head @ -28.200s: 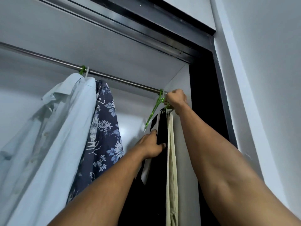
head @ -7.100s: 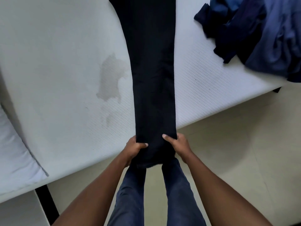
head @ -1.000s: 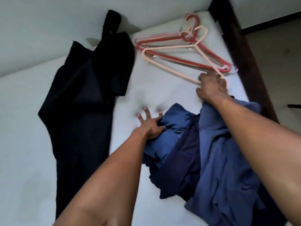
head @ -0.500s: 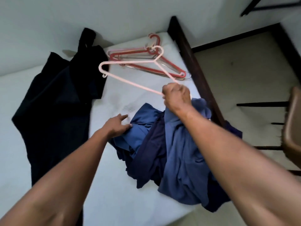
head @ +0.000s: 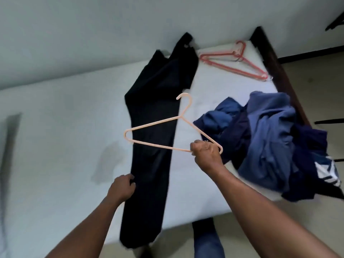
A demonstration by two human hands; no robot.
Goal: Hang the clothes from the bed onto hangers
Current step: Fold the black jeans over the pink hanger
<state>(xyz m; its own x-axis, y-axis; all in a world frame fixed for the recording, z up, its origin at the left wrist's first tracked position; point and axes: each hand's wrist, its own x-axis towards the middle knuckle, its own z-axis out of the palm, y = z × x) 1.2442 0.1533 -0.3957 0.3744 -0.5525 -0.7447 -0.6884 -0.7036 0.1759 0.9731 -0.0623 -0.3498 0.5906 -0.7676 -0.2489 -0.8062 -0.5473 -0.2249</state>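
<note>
Folded black trousers (head: 154, 127) lie lengthwise across the white mattress (head: 55, 127), their lower end hanging over the near edge. My right hand (head: 205, 152) grips the right corner of a pale pink hanger (head: 158, 123) and holds it in the air above the trousers, hook pointing away. My left hand (head: 122, 187) is at the trousers' left edge, fingers curled onto the cloth. A heap of blue clothes (head: 268, 138) lies on the bed to the right.
Several red and pink hangers (head: 236, 62) lie at the bed's far right corner. A dark wooden bed frame (head: 275, 71) runs along the right side. The wall is behind the bed, tiled floor (head: 316, 71) to the right and near me.
My right hand has carried the pink hanger left from the hanger pile to above the black trousers. My left hand has left the blue clothes and reached the trousers' edge.
</note>
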